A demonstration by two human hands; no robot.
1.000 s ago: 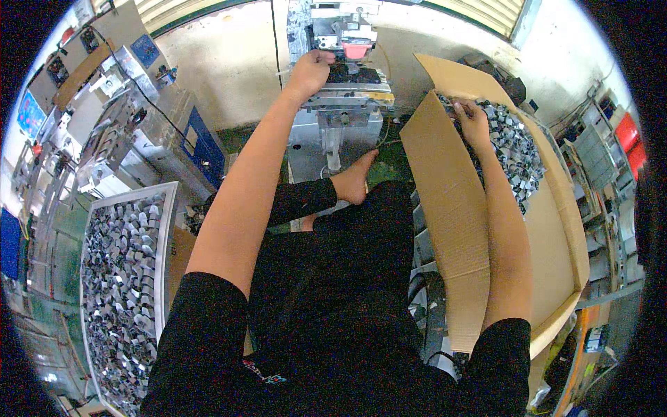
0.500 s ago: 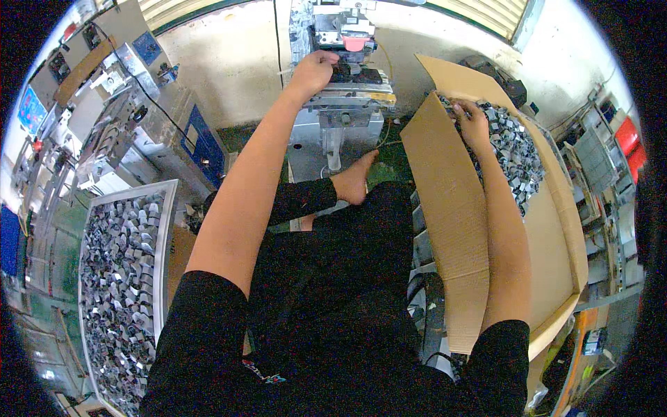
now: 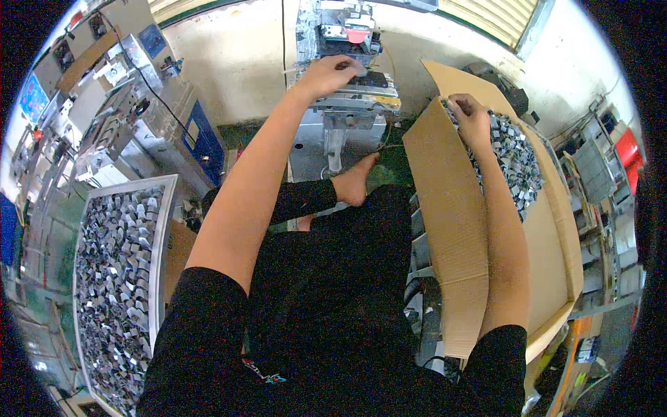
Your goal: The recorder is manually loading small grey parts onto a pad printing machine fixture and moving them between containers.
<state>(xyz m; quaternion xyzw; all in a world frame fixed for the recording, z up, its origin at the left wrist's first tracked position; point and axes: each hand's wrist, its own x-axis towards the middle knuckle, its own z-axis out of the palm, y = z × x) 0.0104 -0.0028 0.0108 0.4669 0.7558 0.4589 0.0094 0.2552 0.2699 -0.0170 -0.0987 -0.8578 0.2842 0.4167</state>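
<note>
My left hand [image 3: 332, 75] reaches to the bench machine [image 3: 338, 132], just over its work table. Its fingers are curled together, and a small greyish piece blurs at the fingertips; its kind I cannot make out. A pink-red block [image 3: 358, 35] sits on the machine's head above the hand. My right hand [image 3: 471, 119] is at the far end of an open cardboard box [image 3: 445, 229], over a heap of small bent metal pieces [image 3: 515, 156]. Thumb and fingers are pinched together there; whatever lies between them is hidden.
On my left stands a pale-rimmed tray [image 3: 165, 229] full of similar curved metal pieces. Behind it is a grey machine cabinet with a blue panel [image 3: 203, 142]. Shelving [image 3: 594, 167] lines the right side. My bare foot [image 3: 354, 182] rests before the machine's base.
My left hand has moved right across the machine's table, and its fingers now point to the right. My right hand has lifted slightly from the metal pieces. The view has shifted a little.
</note>
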